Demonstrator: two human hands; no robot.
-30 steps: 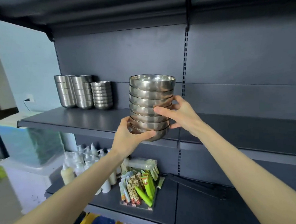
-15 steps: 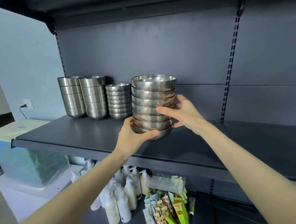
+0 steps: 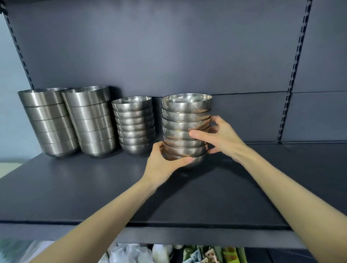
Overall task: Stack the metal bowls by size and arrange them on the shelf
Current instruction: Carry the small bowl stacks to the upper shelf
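Observation:
A stack of several wide metal bowls (image 3: 186, 114) stands on the dark shelf (image 3: 90, 187), to the right of the other stacks. My left hand (image 3: 162, 164) grips the lowest bowls from the left, thumb across the front. My right hand (image 3: 217, 136) holds the middle of the stack from the right, fingers curled round it. A stack of smaller bowls (image 3: 134, 123) is just left of it. Two stacks of tall deep bowls (image 3: 48, 120) (image 3: 90, 120) stand further left against the back panel.
The shelf's right half (image 3: 292, 164) carries nothing. A slotted upright (image 3: 293, 73) runs up the back panel on the right. Below the shelf's front edge are white bottles (image 3: 135, 259) and coloured packets (image 3: 213, 259).
The held stack went forward and down onto the shelf, next to the smaller bowls. The view came closer and lifted; both hands keep their hold.

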